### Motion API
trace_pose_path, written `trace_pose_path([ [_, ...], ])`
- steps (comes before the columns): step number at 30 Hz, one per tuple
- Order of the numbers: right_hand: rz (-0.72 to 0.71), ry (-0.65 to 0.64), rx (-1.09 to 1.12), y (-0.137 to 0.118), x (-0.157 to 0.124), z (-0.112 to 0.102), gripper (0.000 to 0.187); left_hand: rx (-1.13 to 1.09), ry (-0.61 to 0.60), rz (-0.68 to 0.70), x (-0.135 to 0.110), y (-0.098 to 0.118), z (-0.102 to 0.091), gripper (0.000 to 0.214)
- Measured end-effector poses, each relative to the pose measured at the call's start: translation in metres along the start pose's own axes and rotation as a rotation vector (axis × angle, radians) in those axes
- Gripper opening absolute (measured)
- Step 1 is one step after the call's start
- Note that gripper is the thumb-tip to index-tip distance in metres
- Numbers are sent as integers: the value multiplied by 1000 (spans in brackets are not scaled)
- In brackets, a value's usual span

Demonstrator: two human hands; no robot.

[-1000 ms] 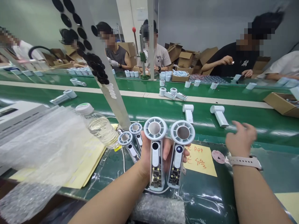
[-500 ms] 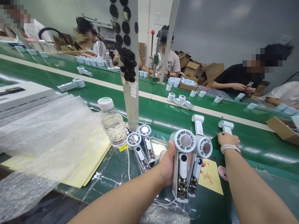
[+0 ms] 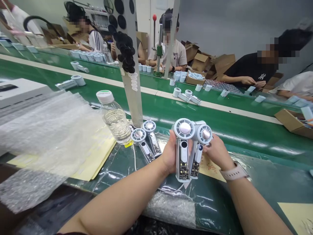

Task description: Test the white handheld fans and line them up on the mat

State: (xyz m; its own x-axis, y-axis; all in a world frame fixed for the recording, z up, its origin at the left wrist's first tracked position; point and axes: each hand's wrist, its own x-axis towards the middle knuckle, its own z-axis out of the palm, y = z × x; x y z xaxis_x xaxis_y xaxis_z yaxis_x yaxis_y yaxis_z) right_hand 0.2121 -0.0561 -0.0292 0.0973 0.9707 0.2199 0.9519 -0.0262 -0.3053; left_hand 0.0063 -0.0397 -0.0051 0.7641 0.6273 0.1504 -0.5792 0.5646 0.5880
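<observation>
Two handheld fans (image 3: 183, 156) with bare circuit boards stand upright, side by side, in your grip: your left hand (image 3: 170, 153) wraps one handle, your right hand (image 3: 217, 151) pinches the other near its head. Two more fans (image 3: 146, 140) lie just left, beside a water bottle (image 3: 113, 117), with the green conveyor belt (image 3: 220, 127) beyond.

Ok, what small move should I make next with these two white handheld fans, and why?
Probably set the white fan in your left hand and the lit-display fan under your right hand beside the two similar white fans, since their exposed circuit boards look unprotected and both hands are occupied.
</observation>
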Motion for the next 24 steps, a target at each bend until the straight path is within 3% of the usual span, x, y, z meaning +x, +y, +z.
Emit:
trace_pose_path([
  [3, 61, -78, 66, -12, -37, -21, 35, -2, 29, 55, 0, -2, 2, 79],
  [5, 149, -48, 196, -25, -53, -32, 41, 25, 48, 110, -2, -4, 5, 78],
  [7, 172, -42, 501, -40, -57, -39, 49, 97, 79, 184, -6, -3, 9, 74],
  [10, 51, -237, 1095, -60, -48, -39, 57, 339, 84, 235, -12, 6, 13, 55],
  [12, -8, -309, 1287, -65, -40, -35, 58, 511, 61, 231, -14, 15, 12, 54],
  [15, 25, -210, 1416, -60, -38, -28, 57, 626, 67, 219, -10, 22, 5, 52],
  [17, 85, -173, 1514, -54, -40, -25, 58, 619, 141, 193, -4, 22, -3, 53],
  [21, 223, -179, 1593, -48, -41, -24, 48, 424, 378, 122, 8, 19, -11, 50],
  [24, 327, -141, 1639, -49, -39, -24, 37, 340, 395, 65, 8, 20, -7, 43],
])
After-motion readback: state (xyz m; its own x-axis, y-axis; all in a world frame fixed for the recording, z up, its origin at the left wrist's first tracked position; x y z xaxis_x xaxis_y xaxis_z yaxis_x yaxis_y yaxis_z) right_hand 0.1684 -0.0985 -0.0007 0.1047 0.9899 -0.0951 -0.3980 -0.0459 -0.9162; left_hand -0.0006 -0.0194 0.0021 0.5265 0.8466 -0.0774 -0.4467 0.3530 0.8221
